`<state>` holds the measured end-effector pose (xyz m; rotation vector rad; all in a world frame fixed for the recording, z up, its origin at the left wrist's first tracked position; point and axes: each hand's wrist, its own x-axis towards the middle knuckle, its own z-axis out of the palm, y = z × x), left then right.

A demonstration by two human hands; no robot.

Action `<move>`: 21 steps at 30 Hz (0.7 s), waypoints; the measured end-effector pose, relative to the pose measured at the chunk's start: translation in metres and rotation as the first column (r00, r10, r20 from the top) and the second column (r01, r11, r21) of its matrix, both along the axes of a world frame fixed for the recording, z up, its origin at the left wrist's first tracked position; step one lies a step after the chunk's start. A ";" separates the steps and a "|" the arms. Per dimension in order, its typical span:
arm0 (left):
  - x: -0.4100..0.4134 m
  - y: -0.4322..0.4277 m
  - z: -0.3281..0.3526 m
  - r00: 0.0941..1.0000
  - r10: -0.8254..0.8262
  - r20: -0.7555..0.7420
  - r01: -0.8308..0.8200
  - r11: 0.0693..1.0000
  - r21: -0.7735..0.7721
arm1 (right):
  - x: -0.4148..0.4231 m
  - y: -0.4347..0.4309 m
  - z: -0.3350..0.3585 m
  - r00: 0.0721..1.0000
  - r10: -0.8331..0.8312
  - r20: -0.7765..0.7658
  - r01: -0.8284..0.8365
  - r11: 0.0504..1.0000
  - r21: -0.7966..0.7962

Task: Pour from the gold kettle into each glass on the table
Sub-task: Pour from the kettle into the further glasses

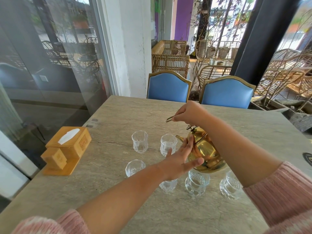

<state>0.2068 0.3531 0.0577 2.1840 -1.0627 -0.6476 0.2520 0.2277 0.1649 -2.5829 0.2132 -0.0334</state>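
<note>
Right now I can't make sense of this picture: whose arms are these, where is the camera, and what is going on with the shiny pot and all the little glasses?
There is no machine here. A person wears a wide-angle camera on the head, looking forward and down, so both arms reach in from the bottom. The right hand grips the thin handle of the gold kettle, which is lifted and tilted, its spout over one glass. The left hand lies open and flat against the kettle's side. Six small clear glasses stand on the stone table: two farther off, four nearer, one partly hidden by the left arm. I cannot tell whether any liquid is flowing. At the left sits a wooden tissue box. Two blue chairs stand beyond the table.
</note>
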 end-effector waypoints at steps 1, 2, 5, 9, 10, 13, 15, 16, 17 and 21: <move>0.000 0.000 0.000 1.000 -0.001 0.006 0.001 1.000 0.005 | -0.001 -0.001 0.000 1.000 -0.006 0.011 0.006 1.000 0.016; 0.000 0.000 0.001 1.000 -0.005 0.012 0.005 1.000 0.010 | -0.003 -0.002 0.000 1.000 -0.009 0.022 0.008 1.000 0.028; -0.001 0.001 0.001 0.999 -0.018 0.042 0.017 1.000 0.026 | -0.008 -0.007 -0.002 0.998 -0.023 0.058 0.019 0.998 0.068; 0.000 0.001 0.001 0.996 -0.013 0.092 0.010 0.999 0.036 | -0.019 -0.014 -0.003 0.986 -0.104 0.131 0.083 0.985 0.154; -0.001 0.001 0.001 0.995 -0.013 0.095 0.010 0.999 0.036 | -0.022 -0.016 -0.003 0.982 -0.122 0.147 0.096 0.980 0.175; -0.003 0.002 0.003 0.991 -0.025 0.128 0.019 0.999 0.051 | -0.036 -0.019 -0.003 0.966 -0.164 0.202 0.111 0.962 0.249; -0.008 0.004 0.004 0.987 -0.025 0.161 0.019 0.999 0.039 | -0.048 -0.021 -0.002 0.946 -0.210 0.247 0.125 0.939 0.319; -0.012 0.006 0.005 0.985 -0.019 0.174 0.015 1.000 0.024 | -0.055 -0.022 -0.002 0.935 -0.240 0.263 0.135 0.922 0.362; -0.016 0.007 0.007 0.983 -0.011 0.186 0.010 1.000 0.010 | -0.062 -0.023 -0.002 0.924 -0.266 0.274 0.142 0.905 0.401; -0.038 0.016 0.017 0.976 0.010 0.217 -0.010 1.000 0.000 | -0.091 -0.021 0.001 0.905 -0.280 0.319 0.103 0.873 0.476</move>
